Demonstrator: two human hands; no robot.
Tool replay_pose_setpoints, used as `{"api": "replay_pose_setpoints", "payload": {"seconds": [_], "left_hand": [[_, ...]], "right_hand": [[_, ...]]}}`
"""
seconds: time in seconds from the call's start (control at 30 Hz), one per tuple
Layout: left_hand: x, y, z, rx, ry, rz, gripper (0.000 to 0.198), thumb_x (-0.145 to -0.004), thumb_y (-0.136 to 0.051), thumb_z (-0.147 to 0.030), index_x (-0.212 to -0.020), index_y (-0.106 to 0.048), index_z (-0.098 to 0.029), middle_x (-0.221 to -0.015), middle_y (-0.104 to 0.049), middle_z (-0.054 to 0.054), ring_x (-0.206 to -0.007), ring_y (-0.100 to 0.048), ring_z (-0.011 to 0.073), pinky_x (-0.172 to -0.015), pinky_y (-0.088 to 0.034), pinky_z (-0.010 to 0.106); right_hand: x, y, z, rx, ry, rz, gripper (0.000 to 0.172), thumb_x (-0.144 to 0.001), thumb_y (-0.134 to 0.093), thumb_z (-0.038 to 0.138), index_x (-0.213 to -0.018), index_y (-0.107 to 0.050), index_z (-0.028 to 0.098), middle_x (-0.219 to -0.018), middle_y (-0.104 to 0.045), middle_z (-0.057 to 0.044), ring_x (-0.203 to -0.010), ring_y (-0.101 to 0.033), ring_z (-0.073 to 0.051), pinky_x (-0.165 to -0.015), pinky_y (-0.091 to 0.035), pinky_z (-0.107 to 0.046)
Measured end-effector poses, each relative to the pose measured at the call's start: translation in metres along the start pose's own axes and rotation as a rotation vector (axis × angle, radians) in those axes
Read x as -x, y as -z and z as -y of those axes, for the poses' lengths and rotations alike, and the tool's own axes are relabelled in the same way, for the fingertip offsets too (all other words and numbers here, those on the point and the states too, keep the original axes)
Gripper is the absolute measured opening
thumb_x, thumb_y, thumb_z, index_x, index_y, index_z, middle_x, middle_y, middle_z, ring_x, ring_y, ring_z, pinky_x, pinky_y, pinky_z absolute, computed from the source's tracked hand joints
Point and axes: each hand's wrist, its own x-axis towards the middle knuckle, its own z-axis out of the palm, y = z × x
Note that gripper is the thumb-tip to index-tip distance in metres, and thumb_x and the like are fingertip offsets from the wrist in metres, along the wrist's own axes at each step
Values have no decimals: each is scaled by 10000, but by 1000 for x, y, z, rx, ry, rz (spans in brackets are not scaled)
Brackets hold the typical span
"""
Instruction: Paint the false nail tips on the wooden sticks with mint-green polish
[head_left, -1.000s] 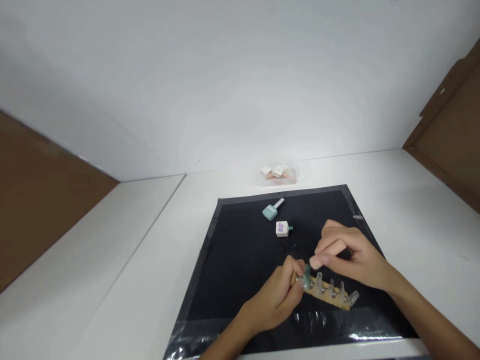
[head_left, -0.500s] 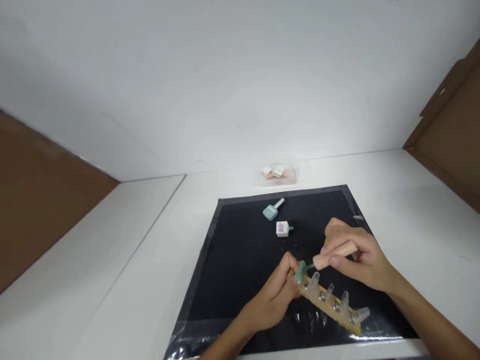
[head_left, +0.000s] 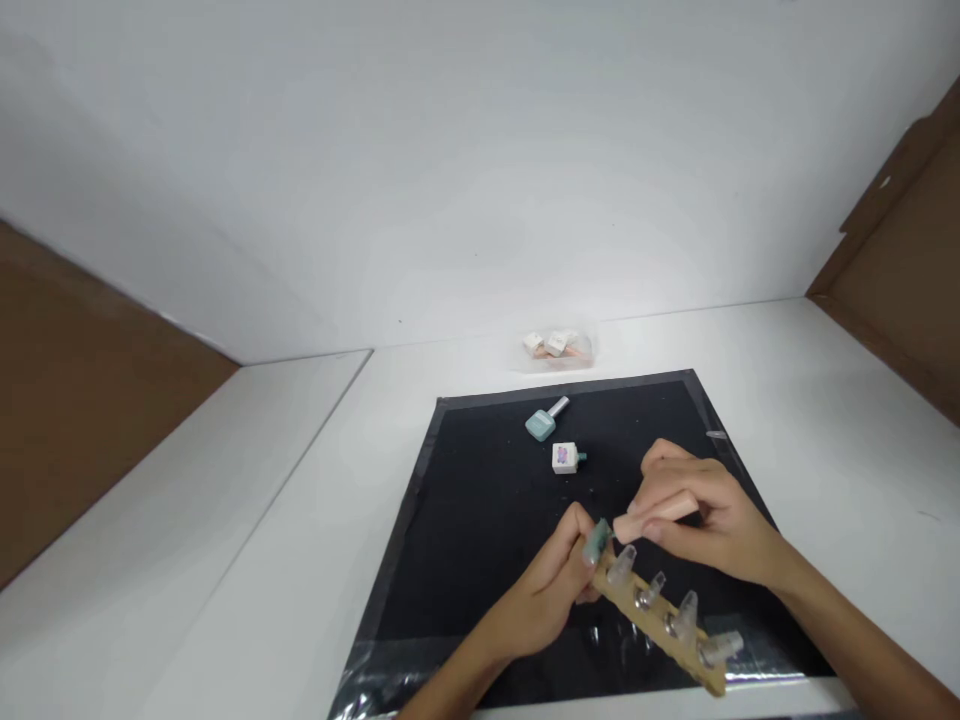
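Observation:
My left hand (head_left: 551,585) is closed on one end of a wooden nail tip stand (head_left: 660,632), which slants down to the right above the black mat. Several clear false nails stick up from it, one of them a clear nail tip (head_left: 684,615) near the far end. At the held end sits a green-painted false nail (head_left: 597,542). My right hand (head_left: 712,520) pinches the pink handle of a nail polish brush (head_left: 654,517). Its bristle end meets the green nail, and the tip is mostly hidden there.
On the black mat (head_left: 480,500) lie a teal polish bottle (head_left: 541,425) with a silver cap and an uncapped white bottle (head_left: 564,458) on its side. Behind the mat stands a clear plastic box (head_left: 577,362) with white-and-pink bottles. A small clear piece (head_left: 716,435) lies at the mat's right edge.
My right hand has moved slightly left with the brush, bringing the handle closer to the green nail. The stand's right end has tipped a little lower.

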Motion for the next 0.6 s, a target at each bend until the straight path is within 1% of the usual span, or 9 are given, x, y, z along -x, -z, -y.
{"api": "replay_pose_setpoints", "payload": {"seconds": [0.07,0.13,0.17,0.27,0.33,0.43,0.6], "left_hand": [[1,0,1,29,1,4,339,-858,-398,-516,-754,-317,-204,-667,-341,-56,-552,-291,57,-517,-268,187],[2,1,2,63,9,14,339,-857,-408,-509,-745,-313,-203,-671,-347,-56,-548,-284,54,-513,-268,182],[3,1,1,74,15,17,343,-855,-413,-510,-741,-311,-203,-669,-350,-56,-544,-282,52,-509,-266,179],[3,2,0,86,37,20,353,-842,-436,-517,-741,-317,-200,-671,-371,-54,-534,-295,45,-496,-261,170],[3,1,-2,119,46,29,355,-835,-454,-514,-741,-322,-198,-670,-374,-55,-522,-293,38,-486,-256,164],[2,-1,-3,200,35,46,353,-831,-479,-496,-735,-323,-195,-670,-362,-61,-501,-269,27,-469,-244,157],[0,-3,-4,242,20,71,326,-848,-473,-462,-735,-330,-192,-647,-350,-64,-491,-262,26,-463,-234,155]], "right_hand": [[1,1,-1,36,-57,-61,127,-790,-605,105,-822,-635,225,-685,-676,3,-637,-518,-136,-613,-419,-294],[2,1,-2,18,-78,-104,134,-798,-593,105,-820,-629,232,-691,-674,2,-646,-509,-141,-602,-418,-289],[2,2,-2,-11,-71,-105,127,-800,-592,116,-824,-629,235,-682,-668,2,-647,-504,-144,-603,-419,-293],[2,2,-3,-93,-30,-50,101,-798,-606,155,-843,-635,240,-652,-649,6,-645,-503,-150,-616,-424,-307],[2,2,-3,-84,-45,-37,104,-795,-615,153,-848,-639,240,-661,-652,4,-648,-508,-148,-614,-420,-305],[2,2,-4,-64,-106,-62,118,-808,-600,139,-852,-640,240,-682,-657,-2,-664,-510,-149,-606,-417,-296],[3,2,-5,-151,-91,-38,102,-806,-607,169,-861,-641,249,-685,-651,2,-687,-513,-152,-617,-423,-292]]}}
